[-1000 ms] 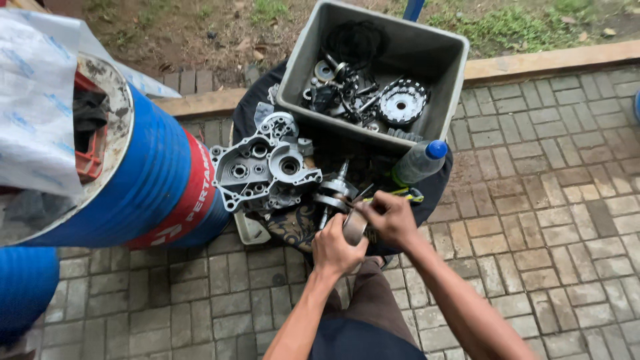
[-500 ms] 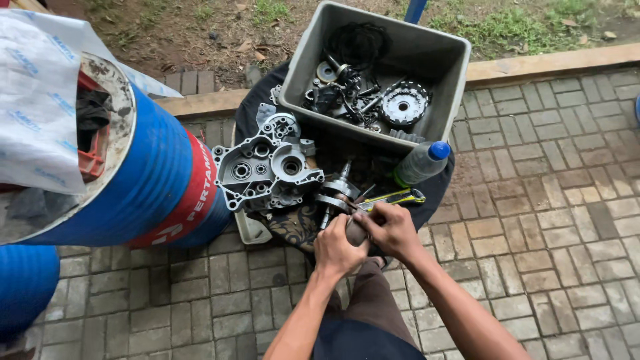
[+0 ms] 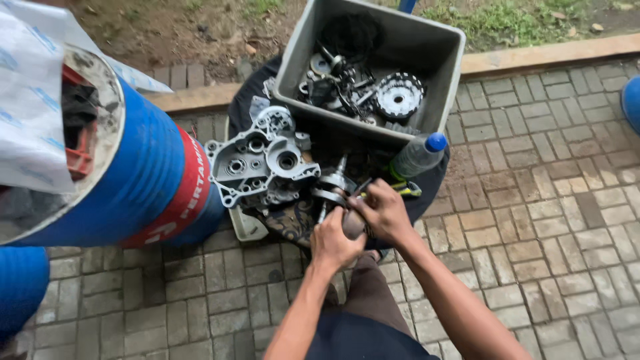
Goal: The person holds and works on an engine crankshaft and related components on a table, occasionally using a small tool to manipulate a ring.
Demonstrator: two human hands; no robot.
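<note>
My left hand [image 3: 332, 244] and my right hand [image 3: 385, 212] meet over a small grey metal part [image 3: 353, 224], and both are closed on it. The part sits just in front of a crankshaft [image 3: 332, 185] that lies on a dark round surface [image 3: 241, 107]. To the crankshaft's left lies a silver engine case half [image 3: 261, 164] with several bearing holes. A yellow-green tool handle [image 3: 408, 190] pokes out beside my right hand. How the small part joins the crankshaft is hidden by my fingers.
A grey plastic tub [image 3: 291, 69] holding gears and a clutch basket stands at the back. A clear bottle with a blue cap [image 3: 416, 156] leans beside it. A blue drum [image 3: 150, 180] with a white sheet [image 3: 27, 107] lies at left. Brick paving [image 3: 553, 220] surrounds everything.
Both hands stay closed on the small part. My right hand has shifted slightly toward the left hand; nothing else has moved.
</note>
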